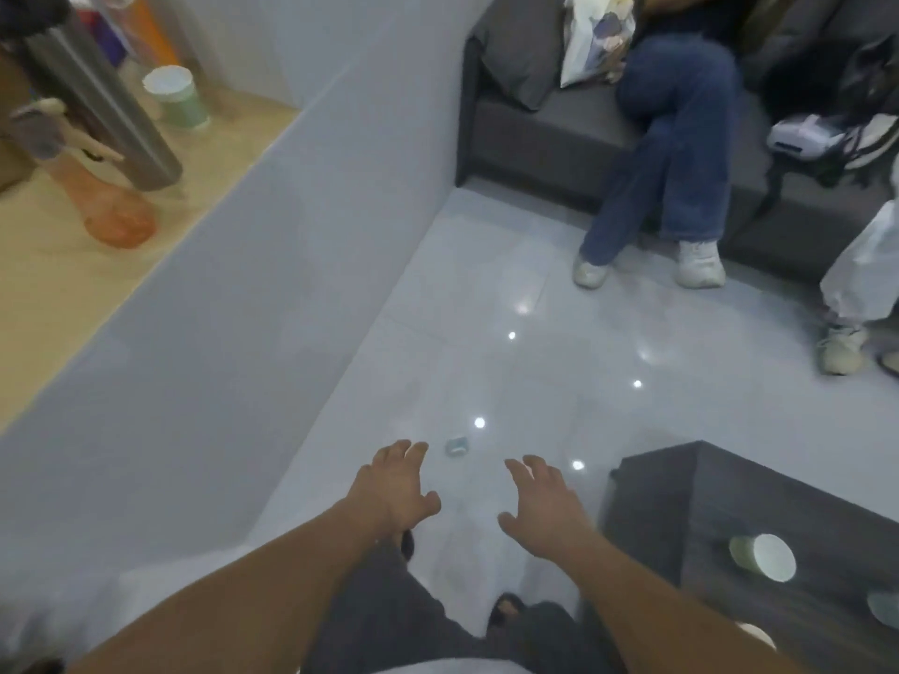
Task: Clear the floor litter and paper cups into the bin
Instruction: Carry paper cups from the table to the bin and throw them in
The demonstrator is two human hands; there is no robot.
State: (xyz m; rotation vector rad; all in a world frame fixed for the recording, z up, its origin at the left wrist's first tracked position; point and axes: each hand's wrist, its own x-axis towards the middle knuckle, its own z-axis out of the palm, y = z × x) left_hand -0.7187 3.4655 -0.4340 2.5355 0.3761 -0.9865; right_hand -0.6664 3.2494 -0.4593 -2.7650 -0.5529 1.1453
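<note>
Near centre, on the glossy pale floor (486,308), you have one piece of litter (457,446). It is small, pale blue-green and blurred, so its material cannot be told. It lies just beyond your fingertips, between the two grips and closer to the left one, touching neither.

Grips: two. Your left grip (394,484) is spread, fingers apart, holding nothing. Your right grip (540,503) is likewise spread and holds nothing. Both hang over the floor, apart from each other.

Paper cups: two plainly seen. One green cup (177,97) stands upright on the wooden surface (48,284) at far left. One tipped cup (764,557) lies on its side on the dark surface (802,503) at near right, a white round end facing you.

Two further round shapes sit on that dark surface. A greenish shape (885,610) is cut off by the right edge, and a pale shape (756,634) is partly behind your right forearm. Whether either is a cup cannot be told.

The wooden surface also carries one steel flask (107,99) and one orange-tinted bottle (112,211), both blurred.

At far right stands one grey sofa (535,138). One seated person (671,138) in blue jeans is cut off above the waist. Of a second person (866,265), only a white trouser leg and a shoe show at the right edge.
</note>
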